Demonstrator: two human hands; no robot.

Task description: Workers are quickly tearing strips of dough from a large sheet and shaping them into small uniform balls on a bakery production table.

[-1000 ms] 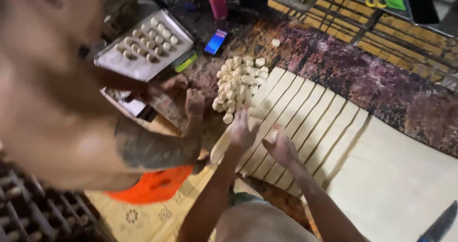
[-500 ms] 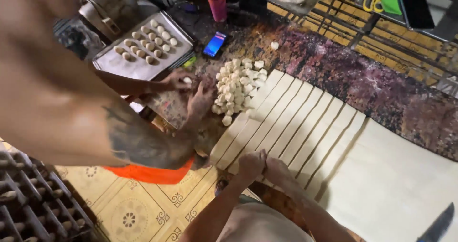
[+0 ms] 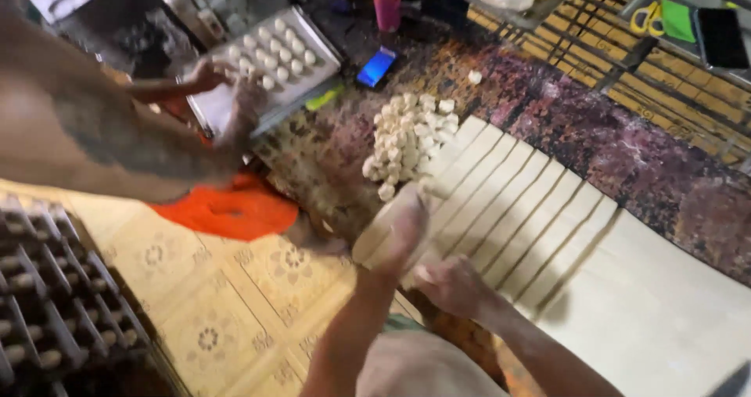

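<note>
Hands (image 3: pixel 403 229) (image 3: pixel 454 283) touch a dough strip (image 3: pixel 438 190) running toward upper right.

- The left hand (image 3: pixel 400 233) is rising off the pale, flat strips of cut dough (image 3: pixel 508 201), fingers lifted.
- The co-worker's hand (image 3: pixel 244 104) is moving from the heap of small white dough pieces (image 3: pixel 407 135) to the grey metal tray (image 3: pixel 235 115).

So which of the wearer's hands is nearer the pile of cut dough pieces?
Left. The left hand lies just below the pile of dough pieces; the right hand sits lower, on the dough strips.
</note>
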